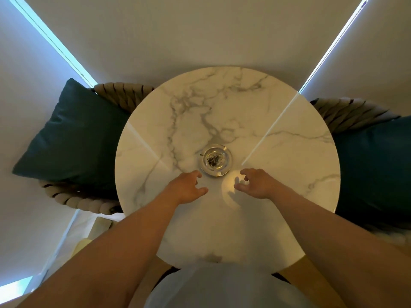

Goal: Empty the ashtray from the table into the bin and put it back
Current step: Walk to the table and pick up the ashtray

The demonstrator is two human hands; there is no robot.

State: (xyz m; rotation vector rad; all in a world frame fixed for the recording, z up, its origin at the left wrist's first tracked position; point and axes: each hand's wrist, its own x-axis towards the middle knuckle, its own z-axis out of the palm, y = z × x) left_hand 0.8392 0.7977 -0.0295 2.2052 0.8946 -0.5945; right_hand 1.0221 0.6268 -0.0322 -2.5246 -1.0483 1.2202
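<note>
A round glass ashtray (215, 160) with dark ash in its middle sits near the centre of a round white marble table (278, 174). My left hand (188, 187) hovers just below and left of the ashtray, fingers apart and curled, holding nothing. To the ashtray's lower right, my right hand (253, 183) is likewise open with curled fingers, a short gap from the rim. Neither hand touches the ashtray. No bin is in view.
A woven chair with a dark green cushion (73, 138) stands left of the table. Another woven chair with a dark cushion (373, 165) stands on the right. Closed light blinds (200, 30) hang behind the table.
</note>
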